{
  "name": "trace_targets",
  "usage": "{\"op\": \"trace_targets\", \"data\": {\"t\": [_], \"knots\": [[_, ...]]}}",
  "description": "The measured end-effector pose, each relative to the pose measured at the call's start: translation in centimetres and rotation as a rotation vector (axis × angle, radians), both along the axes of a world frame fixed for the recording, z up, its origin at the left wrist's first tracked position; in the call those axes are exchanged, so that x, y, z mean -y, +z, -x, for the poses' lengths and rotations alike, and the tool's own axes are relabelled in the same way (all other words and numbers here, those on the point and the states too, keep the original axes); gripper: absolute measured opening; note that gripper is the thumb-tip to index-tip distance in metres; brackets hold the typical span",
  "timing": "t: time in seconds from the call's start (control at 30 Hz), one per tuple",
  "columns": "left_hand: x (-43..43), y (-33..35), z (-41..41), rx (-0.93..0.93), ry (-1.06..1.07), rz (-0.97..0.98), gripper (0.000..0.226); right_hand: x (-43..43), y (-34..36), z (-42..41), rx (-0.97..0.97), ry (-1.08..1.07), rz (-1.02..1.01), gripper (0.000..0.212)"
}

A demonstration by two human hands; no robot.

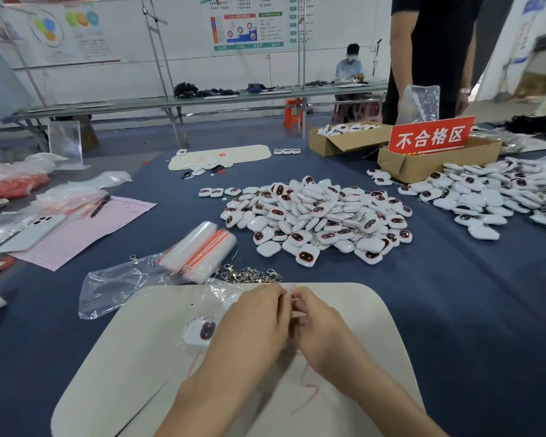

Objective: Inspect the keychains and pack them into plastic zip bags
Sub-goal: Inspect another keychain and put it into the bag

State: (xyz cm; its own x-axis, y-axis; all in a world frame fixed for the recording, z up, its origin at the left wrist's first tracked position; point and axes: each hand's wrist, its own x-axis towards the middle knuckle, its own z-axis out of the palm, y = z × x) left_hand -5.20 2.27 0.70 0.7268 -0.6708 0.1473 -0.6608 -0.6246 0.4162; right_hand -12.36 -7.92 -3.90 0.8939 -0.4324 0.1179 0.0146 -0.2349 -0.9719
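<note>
Both hands work above the cream mat (158,357), which lies on the blue worktop (454,294). The left hand (256,320) and right hand (320,324) meet over the far half of the mat. Their fingers (275,296) are curled inward, and the tips of both hands pinch a small pale item (292,291) with a pinkish edge. The hands hide most of this item, so it cannot be confirmed as a zip bag. One keychain (200,332), white with a dark red oval face, lies flat on the mat just beside the left hand, apparently under clear film. The keychain pile (316,219) sits beyond the far edge of the mat, well apart from the hands. The roll of zip bags (202,247), marked with red strips, lies beyond the far left corner of the mat. Loose metal clasps (249,275) lie against the far edge of the mat. The step in hand is judged to be bagging, most likely working a bag's seal open or shut between the fingertips. The next move calls for an even pinch along the full seal, then setting the item down on the mat. One hand must then be freed to reach past the far edge for a fresh keychain from the pile.
</note>
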Motion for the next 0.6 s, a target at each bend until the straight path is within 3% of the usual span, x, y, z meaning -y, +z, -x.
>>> {"op": "trace_targets", "data": {"t": [0.13, 0.27, 0.33, 0.5, 0.6], "knots": [[0.3, -0.1, -0.1, 0.000, -0.042, 0.009, 0.030, 0.4, -0.2, -0.2, -0.062, -0.086, 0.165, 0.017], [0.3, -0.3, -0.1, -0.047, -0.075, 0.050, 0.032, 0.9, 0.2, -0.9, -0.316, -0.138, 0.547, 0.005], [0.3, -0.4, -0.3, -0.079, -0.083, 0.076, 0.032, 1.2, 0.1, -1.3, -0.422, -0.167, 0.675, 0.015], [0.0, -0.6, -0.8, -0.164, -0.121, 0.104, 0.028, 1.3, -0.3, -1.5, -0.373, -0.236, 0.711, 0.023], [-0.1, -0.6, -0.9, -0.203, -0.135, 0.117, 0.028, 2.7, -0.3, -1.7, -0.377, -0.094, 0.580, 0.034]]}}
